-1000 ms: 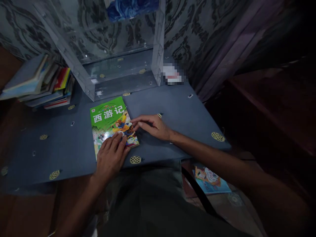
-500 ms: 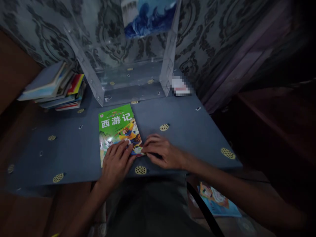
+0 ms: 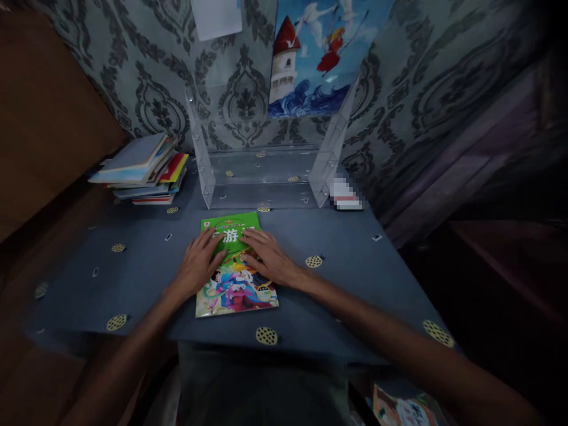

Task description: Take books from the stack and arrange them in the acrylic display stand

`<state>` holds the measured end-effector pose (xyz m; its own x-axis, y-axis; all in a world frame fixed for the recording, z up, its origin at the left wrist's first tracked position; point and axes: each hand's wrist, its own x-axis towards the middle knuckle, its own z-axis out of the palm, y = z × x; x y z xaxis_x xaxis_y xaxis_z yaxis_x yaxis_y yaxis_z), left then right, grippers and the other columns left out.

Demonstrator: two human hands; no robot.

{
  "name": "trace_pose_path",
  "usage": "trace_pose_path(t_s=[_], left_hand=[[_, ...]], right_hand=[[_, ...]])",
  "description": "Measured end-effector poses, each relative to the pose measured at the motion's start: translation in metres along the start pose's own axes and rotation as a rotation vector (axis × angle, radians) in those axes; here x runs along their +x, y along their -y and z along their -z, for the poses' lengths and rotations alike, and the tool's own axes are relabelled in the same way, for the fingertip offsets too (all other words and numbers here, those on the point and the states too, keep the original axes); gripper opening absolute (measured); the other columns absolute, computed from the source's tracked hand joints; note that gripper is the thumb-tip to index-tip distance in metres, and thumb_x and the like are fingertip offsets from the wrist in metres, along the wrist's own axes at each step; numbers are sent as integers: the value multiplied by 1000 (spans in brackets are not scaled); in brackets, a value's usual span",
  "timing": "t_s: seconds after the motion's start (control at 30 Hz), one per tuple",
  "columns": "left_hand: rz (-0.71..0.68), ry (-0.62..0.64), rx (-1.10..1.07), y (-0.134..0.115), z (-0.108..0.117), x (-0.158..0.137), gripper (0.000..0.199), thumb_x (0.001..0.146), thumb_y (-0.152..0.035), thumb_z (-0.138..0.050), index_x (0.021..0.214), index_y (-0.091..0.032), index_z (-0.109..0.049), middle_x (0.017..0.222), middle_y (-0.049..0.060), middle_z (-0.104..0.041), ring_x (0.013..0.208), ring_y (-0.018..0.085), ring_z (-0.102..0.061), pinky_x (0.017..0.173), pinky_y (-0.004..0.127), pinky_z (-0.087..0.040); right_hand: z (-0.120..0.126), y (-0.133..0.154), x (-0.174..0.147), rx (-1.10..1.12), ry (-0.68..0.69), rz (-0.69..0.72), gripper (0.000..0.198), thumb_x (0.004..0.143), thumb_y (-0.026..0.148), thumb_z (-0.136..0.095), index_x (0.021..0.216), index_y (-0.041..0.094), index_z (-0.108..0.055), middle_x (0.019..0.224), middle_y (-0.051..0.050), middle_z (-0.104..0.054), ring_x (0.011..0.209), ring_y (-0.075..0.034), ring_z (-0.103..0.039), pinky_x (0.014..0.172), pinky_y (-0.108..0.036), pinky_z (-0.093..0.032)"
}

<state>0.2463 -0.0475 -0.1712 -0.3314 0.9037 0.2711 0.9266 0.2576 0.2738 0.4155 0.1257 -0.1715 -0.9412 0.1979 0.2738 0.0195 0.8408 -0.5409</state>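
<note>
A picture book (image 3: pixel 237 290) with a green top and colourful figures lies closed and flat on the table, its cover facing up. My left hand (image 3: pixel 197 260) rests over its left side, fingers spread and reaching onto the cover. On its right side lies my right hand (image 3: pixel 270 257), fingers stretched out over the cover and partly hiding the white title characters. Just behind the book stands a clear acrylic rack (image 3: pixel 261 195) with side panels and shelf strips.
To the left is an uneven stack of books (image 3: pixel 142 168). A blurred white item (image 3: pixel 347 195) sits right of the rack. The table (image 3: pixel 350 296) has a dark blue pineapple-patterned cover. A castle poster (image 3: pixel 328 59) hangs on the wall. Below the table edge, another book (image 3: pixel 403 408) shows.
Both hands have moved up the book, the right one from its lower right corner onto the cover. The book now lies straighter. My view has tilted upward, showing more of the wall.
</note>
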Motion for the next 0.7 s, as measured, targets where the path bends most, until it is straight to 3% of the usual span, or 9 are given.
trace_pose_path(t_s=[0.17,0.33,0.47,0.7], left_hand=[[41,-46,-12,12,-11,12,47,102,-45,-44,140,-20,-57,155,16,-50,150,32,-37,119,56,-36],[86,-71,8,10,-15,10,48,101,-45,-46,139,-19,-59,155,16,-49,150,36,-35,117,57,-37],[127,-63,1,7,-14,9,49,101,-44,-46,141,-19,-57,157,16,-48,148,38,-39,116,58,-38],[125,-87,-60,5,-12,9,48,100,-45,-48,138,-19,-60,156,17,-49,147,37,-41,116,59,-36]], right_hand=[[2,-8,42,-130,64,-214,58,101,35,-50,151,5,-45,162,-21,-37,155,-28,-27,125,-51,-24],[2,-4,46,-170,62,-298,59,103,37,-46,153,6,-42,166,-20,-30,157,-26,-20,126,-47,-21],[-6,3,25,-192,35,-289,63,102,43,-46,154,8,-42,166,-21,-27,158,-29,-17,125,-52,-21],[-15,37,-45,-163,81,-196,81,97,61,-50,157,9,-35,168,-24,-20,156,-39,-18,124,-61,-21]])
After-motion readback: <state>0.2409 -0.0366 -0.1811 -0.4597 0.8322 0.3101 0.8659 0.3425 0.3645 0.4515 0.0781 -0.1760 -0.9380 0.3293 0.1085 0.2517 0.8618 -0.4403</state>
